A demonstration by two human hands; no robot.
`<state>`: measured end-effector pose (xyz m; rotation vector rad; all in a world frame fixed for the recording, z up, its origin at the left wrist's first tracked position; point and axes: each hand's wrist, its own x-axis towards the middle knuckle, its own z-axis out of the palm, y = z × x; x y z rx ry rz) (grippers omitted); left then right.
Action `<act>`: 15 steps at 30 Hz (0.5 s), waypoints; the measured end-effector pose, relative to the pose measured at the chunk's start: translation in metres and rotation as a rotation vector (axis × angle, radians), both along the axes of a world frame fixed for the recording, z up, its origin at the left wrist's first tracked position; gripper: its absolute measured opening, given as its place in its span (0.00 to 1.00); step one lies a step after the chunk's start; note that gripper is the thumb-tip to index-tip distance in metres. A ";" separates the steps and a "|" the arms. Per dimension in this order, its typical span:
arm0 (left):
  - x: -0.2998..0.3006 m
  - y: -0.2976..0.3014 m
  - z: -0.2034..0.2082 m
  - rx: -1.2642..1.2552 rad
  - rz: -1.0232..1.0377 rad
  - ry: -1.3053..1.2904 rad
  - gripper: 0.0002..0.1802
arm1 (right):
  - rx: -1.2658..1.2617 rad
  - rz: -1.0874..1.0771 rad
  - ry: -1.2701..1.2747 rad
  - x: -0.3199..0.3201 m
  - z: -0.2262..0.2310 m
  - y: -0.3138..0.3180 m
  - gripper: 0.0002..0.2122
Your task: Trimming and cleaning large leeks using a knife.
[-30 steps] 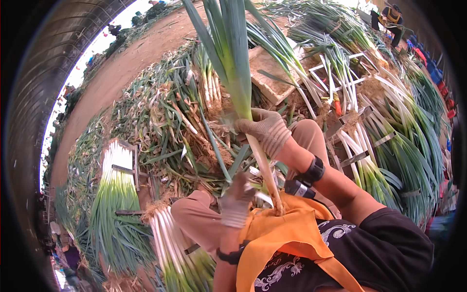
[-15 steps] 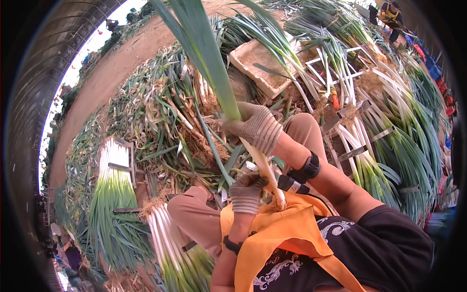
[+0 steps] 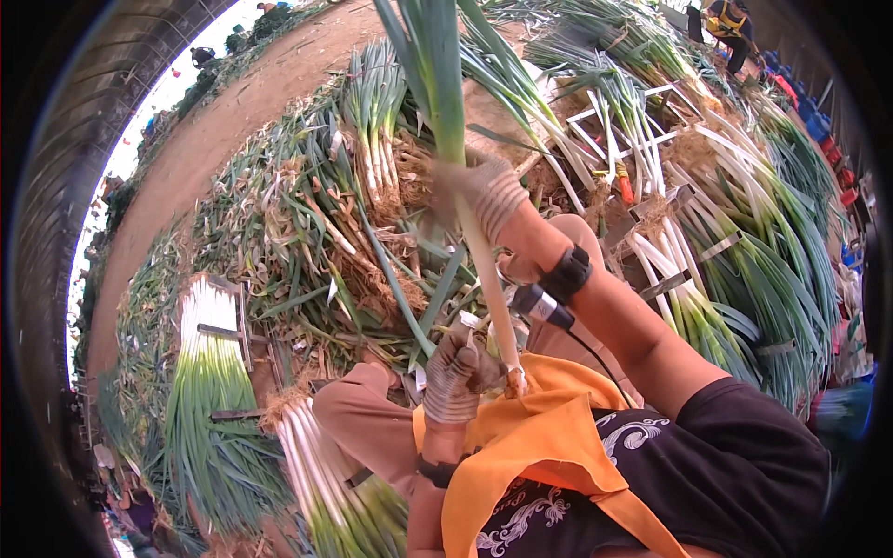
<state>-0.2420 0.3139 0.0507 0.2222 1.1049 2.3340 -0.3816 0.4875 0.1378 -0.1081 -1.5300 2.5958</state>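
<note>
My right hand (image 3: 488, 193), in a striped work glove, is wrapped round a leek (image 3: 486, 270) where its pale stalk turns green. The leek stands almost upright, its leaves running past the top of the view and its brownish base just above my orange apron (image 3: 539, 428). Beside the lower stalk is my gloved left hand (image 3: 456, 377), fingers curled. A small white piece (image 3: 470, 320) shows at its fingertips; what the fingers close on is not clear. Motion blurs the right hand's fingertips.
Leek bundles lie in metal racks at left (image 3: 209, 325) and right (image 3: 665, 279), with another bundle (image 3: 312, 437) by my left knee. Leaf waste (image 3: 279, 232) heaps ahead. A black-and-white cylinder with a cable (image 3: 542, 305) sits near my right forearm. Another person (image 3: 728, 26) is far right.
My right hand has moved up and away from me, and the leek stands straighter. My left hand has come slightly lower, with its fingers now apart from the stalk. The view has shifted slightly.
</note>
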 end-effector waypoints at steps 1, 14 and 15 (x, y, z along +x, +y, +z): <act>-0.004 0.000 0.001 0.125 -0.038 -0.046 0.21 | 0.073 -0.048 -0.026 -0.007 0.004 0.007 0.09; 0.089 -0.100 0.006 -0.824 -0.209 -0.067 0.13 | -0.153 -0.341 -0.221 -0.080 -0.046 0.132 0.07; 0.086 -0.094 0.012 -1.123 -0.202 -0.238 0.14 | -0.143 -0.261 -0.195 -0.084 -0.047 0.141 0.07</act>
